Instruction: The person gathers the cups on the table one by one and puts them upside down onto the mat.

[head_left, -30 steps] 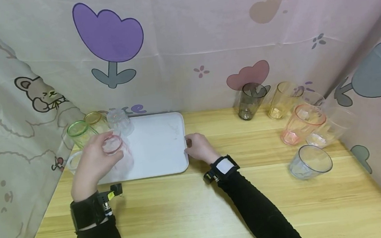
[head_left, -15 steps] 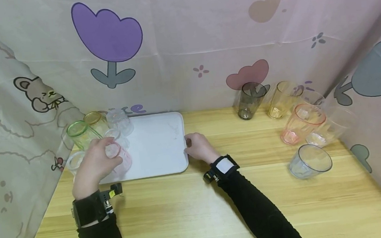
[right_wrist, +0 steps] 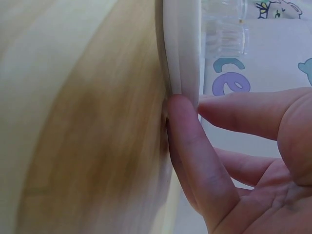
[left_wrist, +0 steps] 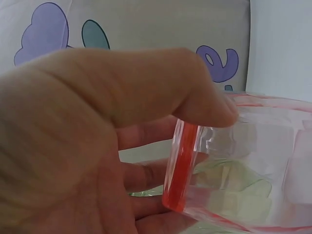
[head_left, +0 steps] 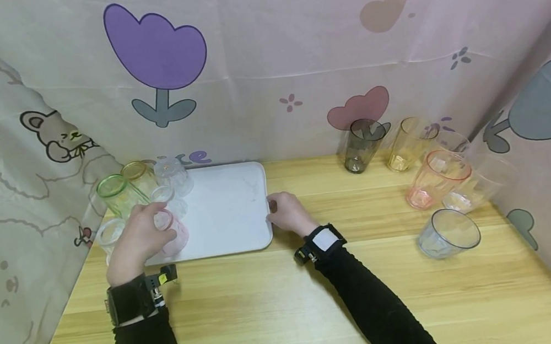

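Observation:
In the head view my left hand (head_left: pixel 139 237) grips a pink glass (head_left: pixel 177 238) near its base. The glass is upside down at the near left of a white tray (head_left: pixel 229 209). The left wrist view shows the thumb and fingers around the thick red base (left_wrist: pixel 181 163), while the glass widens toward the tray. My right hand (head_left: pixel 289 213) pinches the tray's right edge between thumb and fingers, as the right wrist view shows at the rim (right_wrist: pixel 181 53). Beside the pink glass stand a green glass (head_left: pixel 119 197), an amber glass (head_left: pixel 138 177) and several clear glasses (head_left: pixel 174 176), partly overlapping.
At the right of the wooden table (head_left: pixel 269 311) stand a dark grey glass (head_left: pixel 360 147), a yellow glass (head_left: pixel 407 145), an orange-pink glass (head_left: pixel 435 180), a bluish glass (head_left: pixel 446 236) and clear ones. A printed curtain (head_left: pixel 253 41) hangs behind the table.
My left hand has lowered the pink glass toward the tray and shifted slightly nearer. A clear glass behind it has come into fuller view. The right hand stays at the tray's edge.

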A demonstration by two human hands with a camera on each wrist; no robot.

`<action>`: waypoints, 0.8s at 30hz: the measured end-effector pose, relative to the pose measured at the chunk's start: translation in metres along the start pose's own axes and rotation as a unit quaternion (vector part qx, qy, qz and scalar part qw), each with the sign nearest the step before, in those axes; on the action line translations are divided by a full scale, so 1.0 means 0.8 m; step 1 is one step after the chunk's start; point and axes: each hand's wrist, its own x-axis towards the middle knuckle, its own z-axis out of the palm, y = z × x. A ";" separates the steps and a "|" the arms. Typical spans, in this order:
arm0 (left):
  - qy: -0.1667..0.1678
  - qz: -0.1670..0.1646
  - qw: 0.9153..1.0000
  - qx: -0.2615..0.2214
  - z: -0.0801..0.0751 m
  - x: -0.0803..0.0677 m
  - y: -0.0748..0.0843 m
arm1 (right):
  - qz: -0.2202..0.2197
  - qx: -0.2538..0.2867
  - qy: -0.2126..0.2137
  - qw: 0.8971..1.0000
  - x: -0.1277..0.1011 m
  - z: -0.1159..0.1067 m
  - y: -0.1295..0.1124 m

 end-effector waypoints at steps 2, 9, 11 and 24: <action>-0.003 -0.002 1.000 0.000 0.000 0.000 -0.001 | 0.002 0.000 0.000 1.000 0.000 0.000 0.000; -0.012 -0.007 1.000 0.000 -0.001 0.003 -0.004 | 0.011 0.009 -0.002 1.000 -0.002 0.000 -0.002; -0.016 -0.010 1.000 -0.004 -0.001 0.003 -0.004 | 0.014 0.013 -0.003 1.000 -0.003 0.000 -0.002; 0.091 0.044 0.995 -0.025 0.007 0.007 0.017 | -0.058 0.105 0.055 0.991 -0.002 -0.022 -0.001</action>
